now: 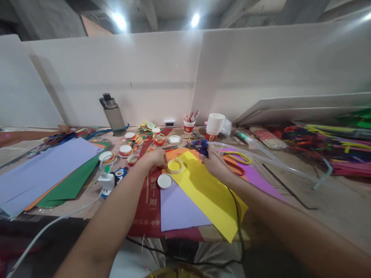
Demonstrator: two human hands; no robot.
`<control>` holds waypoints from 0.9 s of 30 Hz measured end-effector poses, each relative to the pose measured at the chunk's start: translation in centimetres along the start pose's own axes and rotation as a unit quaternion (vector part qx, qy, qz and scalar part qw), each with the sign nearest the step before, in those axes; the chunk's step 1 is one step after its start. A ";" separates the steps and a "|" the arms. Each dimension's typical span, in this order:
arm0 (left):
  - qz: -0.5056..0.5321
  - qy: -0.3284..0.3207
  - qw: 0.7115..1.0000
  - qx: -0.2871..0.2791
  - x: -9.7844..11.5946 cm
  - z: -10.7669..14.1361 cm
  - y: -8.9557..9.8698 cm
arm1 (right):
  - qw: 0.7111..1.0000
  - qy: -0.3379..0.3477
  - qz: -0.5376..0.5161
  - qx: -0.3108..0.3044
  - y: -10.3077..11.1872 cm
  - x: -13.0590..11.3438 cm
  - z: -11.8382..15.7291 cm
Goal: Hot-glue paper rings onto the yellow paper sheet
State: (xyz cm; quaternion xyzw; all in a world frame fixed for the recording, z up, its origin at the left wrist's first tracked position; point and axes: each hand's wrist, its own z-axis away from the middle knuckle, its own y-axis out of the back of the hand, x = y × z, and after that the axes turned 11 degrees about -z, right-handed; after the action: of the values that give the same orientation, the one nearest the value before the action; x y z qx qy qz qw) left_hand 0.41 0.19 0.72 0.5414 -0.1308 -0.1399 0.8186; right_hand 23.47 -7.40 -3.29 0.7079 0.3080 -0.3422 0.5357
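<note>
My right hand (213,161) is closed round the blue glue gun (199,146), whose black cord hangs down past the table's front edge. Left of it, my left hand (158,158) has its fingers bent together just beside a clear-walled ring (175,166); whether anything small is between them I cannot make out. The ring lies over the top of the yellow paper (203,185). A white round lid (165,181) rests below it, at the upper edge of the lilac paper (181,212). Yellow-handled scissors (239,157) and red-handled scissors (234,168) are right of my right hand.
A water bottle (114,117), a cup of pens (189,125) and stacked paper cups (215,125) stand at the back. Coloured paper sheets (55,166) and a white plug adapter (106,181) lie left. Bundled craft stems (313,144) lie right.
</note>
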 end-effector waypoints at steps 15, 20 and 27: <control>0.312 0.091 0.946 0.010 -1.4 -0.3 -0.4 | 0.994 0.034 -0.089 0.048 -1.3 -1.4 -4.1; 0.335 0.131 0.933 0.021 -0.6 -0.2 -0.7 | 0.993 0.055 -0.071 0.079 -1.0 -2.1 -5.9; 0.201 0.047 0.977 -0.052 -1.1 0.7 -0.6 | 0.992 0.022 -0.120 0.016 -1.2 -1.7 -3.7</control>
State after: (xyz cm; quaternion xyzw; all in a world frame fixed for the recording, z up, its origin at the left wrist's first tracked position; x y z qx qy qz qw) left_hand -0.92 -0.17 0.37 0.4666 -0.1910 0.0463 0.8624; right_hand 22.16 -3.65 -1.87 0.6819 0.3970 -0.3932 0.4720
